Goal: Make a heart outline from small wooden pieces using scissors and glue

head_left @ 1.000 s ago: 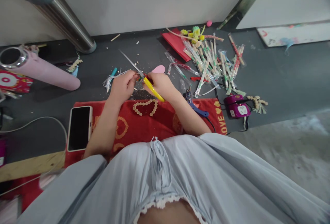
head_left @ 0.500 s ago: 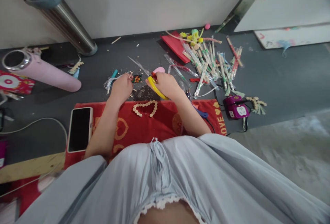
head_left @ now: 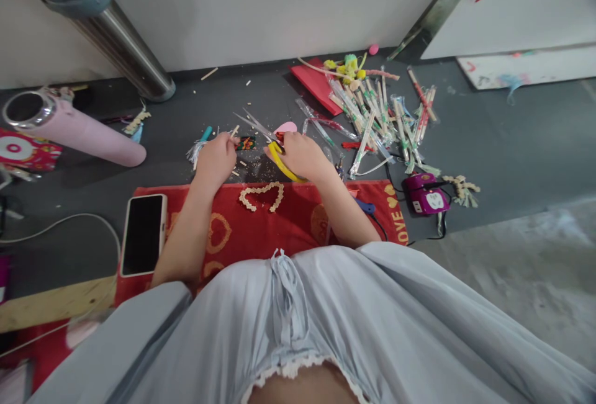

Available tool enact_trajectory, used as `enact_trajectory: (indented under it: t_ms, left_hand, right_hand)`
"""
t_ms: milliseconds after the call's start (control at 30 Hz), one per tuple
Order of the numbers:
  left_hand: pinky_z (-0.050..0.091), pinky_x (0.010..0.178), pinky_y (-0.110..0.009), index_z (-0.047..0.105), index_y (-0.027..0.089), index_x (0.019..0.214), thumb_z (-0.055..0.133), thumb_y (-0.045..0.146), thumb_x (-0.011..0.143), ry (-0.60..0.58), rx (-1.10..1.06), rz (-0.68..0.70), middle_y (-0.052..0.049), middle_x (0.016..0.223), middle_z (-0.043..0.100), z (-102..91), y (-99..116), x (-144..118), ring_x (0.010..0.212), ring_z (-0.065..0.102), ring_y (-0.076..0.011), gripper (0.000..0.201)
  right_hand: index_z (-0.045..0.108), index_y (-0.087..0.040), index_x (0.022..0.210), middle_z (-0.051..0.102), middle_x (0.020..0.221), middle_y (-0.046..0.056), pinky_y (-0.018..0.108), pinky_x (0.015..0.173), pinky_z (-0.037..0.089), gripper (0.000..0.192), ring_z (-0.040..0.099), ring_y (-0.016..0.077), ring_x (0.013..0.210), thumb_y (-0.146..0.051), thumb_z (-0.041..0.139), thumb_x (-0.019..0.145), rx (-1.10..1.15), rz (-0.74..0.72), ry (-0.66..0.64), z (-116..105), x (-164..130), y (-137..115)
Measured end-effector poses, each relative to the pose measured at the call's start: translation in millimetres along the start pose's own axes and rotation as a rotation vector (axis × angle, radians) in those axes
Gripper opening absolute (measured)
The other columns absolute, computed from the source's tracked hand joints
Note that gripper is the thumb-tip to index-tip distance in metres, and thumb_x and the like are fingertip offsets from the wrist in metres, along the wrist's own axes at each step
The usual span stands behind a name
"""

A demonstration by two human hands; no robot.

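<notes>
My left hand (head_left: 216,157) is closed, its fingertips pinching a thin pale stick (head_left: 235,131) that pokes up past them. In my right hand (head_left: 300,154) are scissors (head_left: 285,165) with yellow handles, the blades pointing up and left with their tips slightly apart. The blades are near the stick; I cannot tell whether they touch it. A small dark patterned piece (head_left: 246,143) lies between my hands, among tiny pale cut bits. Closer to me, a heart-like outline of small pale pieces (head_left: 261,195) rests on the red towel (head_left: 261,230).
Wrapped sticks (head_left: 367,106) are heaped at the right beside a red envelope (head_left: 314,87). A purple power adapter (head_left: 427,193) with cords sits near the towel's right edge. At left are a phone (head_left: 144,234), a pink bottle (head_left: 95,134) and a metal pipe (head_left: 133,47).
The scissor blades have parted slightly and their tips have dropped a little. My left hand has shifted slightly to the left, still with the stick.
</notes>
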State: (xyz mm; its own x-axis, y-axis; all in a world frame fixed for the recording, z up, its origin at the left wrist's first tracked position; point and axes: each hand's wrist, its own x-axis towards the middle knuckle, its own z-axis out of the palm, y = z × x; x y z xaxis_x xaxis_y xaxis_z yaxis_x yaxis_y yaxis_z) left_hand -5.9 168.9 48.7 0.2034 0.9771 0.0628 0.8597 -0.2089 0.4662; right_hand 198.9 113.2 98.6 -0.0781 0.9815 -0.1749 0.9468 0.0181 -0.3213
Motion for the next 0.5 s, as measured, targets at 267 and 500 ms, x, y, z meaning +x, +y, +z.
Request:
enact_trajectory:
  t_ms: [267,500]
  left_hand:
    - [0.051,0.071,-0.029,0.058,0.022,0.109,0.036,0.039,0.1,0.092,-0.276,0.148,-0.001,0.072,0.067,-4.4,10.4,-4.1,0.067,0.064,-0.0156,0.029]
    - [0.051,0.068,-0.029,0.061,0.021,0.106,0.038,0.041,0.1,0.056,-0.278,0.223,-0.002,0.073,0.068,-6.6,18.4,-9.5,0.067,0.065,-0.0166,0.031]
  right_hand:
    - [0.055,0.002,0.126,0.062,0.129,0.029,0.044,0.097,0.048,0.071,0.063,0.0375,0.12,-0.061,0.035,0.101,-0.043,-0.047,-0.002,1.7,-2.6,-3.3]
    - [0.056,-0.001,0.122,0.064,0.125,0.027,0.04,0.097,0.046,0.072,0.063,0.0347,0.118,-0.066,0.036,0.098,-0.004,-0.118,-0.013,4.0,-2.2,-4.6]
